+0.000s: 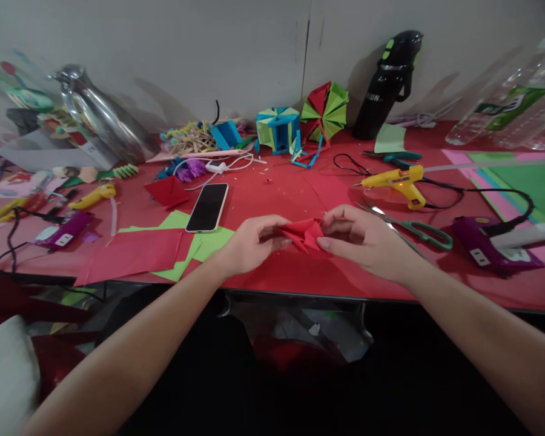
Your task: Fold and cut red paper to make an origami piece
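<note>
Between my two hands is a piece of folded red paper (302, 234), held just above the red tabletop near its front edge. My left hand (258, 243) pinches its left end between thumb and fingers. At the right end, my right hand (356, 239) grips it with the thumb in front and the fingers behind. Creases and pointed flaps show in the middle of the paper; its ends are partly hidden by my fingers. Left of my left hand lie red paper sheets (140, 253) over green sheets (178, 219).
A phone (208, 208) lies behind my left hand. Scissors (424, 234) and a yellow glue gun (397, 183) lie at right, near a purple power strip (495, 245). Folded paper models (326, 109), a black bottle (384, 88) and a metal jug (102, 115) stand along the wall.
</note>
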Motion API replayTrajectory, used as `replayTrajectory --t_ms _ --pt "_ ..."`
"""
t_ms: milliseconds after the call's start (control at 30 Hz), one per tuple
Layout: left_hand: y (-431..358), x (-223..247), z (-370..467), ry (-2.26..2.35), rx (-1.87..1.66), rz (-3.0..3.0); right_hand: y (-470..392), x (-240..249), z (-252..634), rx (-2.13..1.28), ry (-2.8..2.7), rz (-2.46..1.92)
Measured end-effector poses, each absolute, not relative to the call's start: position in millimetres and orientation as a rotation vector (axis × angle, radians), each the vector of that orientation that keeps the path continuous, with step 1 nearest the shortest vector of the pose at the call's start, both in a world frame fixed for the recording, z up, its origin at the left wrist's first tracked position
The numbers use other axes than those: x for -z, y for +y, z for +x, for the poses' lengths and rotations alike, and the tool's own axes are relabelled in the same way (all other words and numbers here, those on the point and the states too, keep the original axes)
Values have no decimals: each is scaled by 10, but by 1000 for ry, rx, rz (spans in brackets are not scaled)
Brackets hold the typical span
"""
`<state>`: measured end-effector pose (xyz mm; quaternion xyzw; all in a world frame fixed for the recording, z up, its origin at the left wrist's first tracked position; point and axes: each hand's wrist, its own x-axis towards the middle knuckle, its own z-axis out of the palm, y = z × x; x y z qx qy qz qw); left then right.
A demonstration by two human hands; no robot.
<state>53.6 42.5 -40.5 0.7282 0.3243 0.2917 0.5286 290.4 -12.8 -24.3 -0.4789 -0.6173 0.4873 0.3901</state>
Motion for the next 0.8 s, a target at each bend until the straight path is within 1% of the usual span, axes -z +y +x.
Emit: replayTrajectory --t_ms 267,433,567,633,800 --pt "336 379 552 765 -737 1687 -74 287 2902 -1154 -1385 -1269" --pt "340 328 559 719 -722 1627 -15 321 2916 -1277 -1302 -1239" --pt "352 293 553 708 -683 1558 -13 343 2917 -1251 -1353 -1212" --pt "356 272 541 687 -632 1519 -22 345 2926 -1228 -1405 -1203" --pt "343 228 524 639 -376 1553 -59 298 2923 -1197 -1502 -1230"
